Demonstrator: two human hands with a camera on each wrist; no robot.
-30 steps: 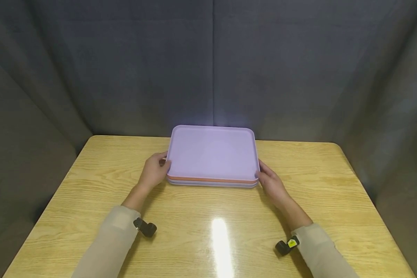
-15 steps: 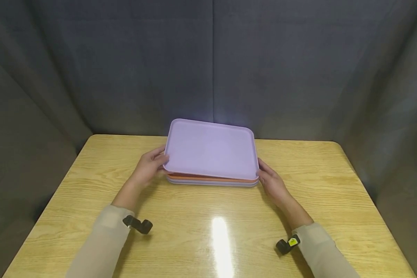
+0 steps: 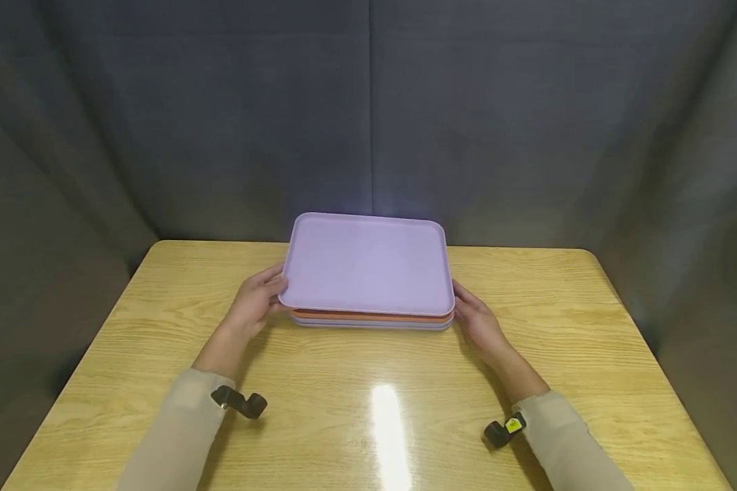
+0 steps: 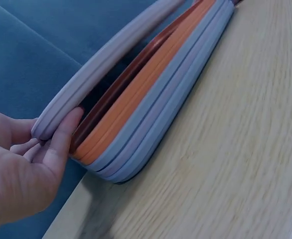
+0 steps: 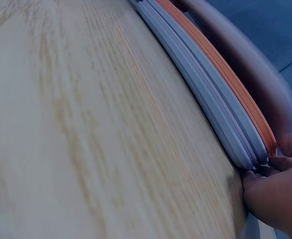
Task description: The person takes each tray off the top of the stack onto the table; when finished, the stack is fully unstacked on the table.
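Observation:
A stack of trays sits at the far middle of the wooden table (image 3: 374, 409). The top lavender tray (image 3: 368, 262) is raised off an orange tray (image 3: 374, 316), with its left side higher. My left hand (image 3: 254, 300) grips the lavender tray's left rim. In the left wrist view, the left hand (image 4: 21, 169) has a finger under the lavender rim (image 4: 101, 64), above the orange tray (image 4: 151, 84) and the grey-blue trays (image 4: 176, 94). My right hand (image 3: 475, 320) holds the right rim. In the right wrist view, the right hand (image 5: 278, 196) is by the stack's corner (image 5: 201, 94).
A dark grey curtain (image 3: 368, 102) closes in the table at the back and both sides. Small black cameras sit at my left wrist (image 3: 239, 402) and right wrist (image 3: 500, 431). Bare tabletop lies in front of the stack and to either side.
The top lavender tray has come up off the stack, left side first, and has shifted a little to the left. Both hands stay at its side edges.

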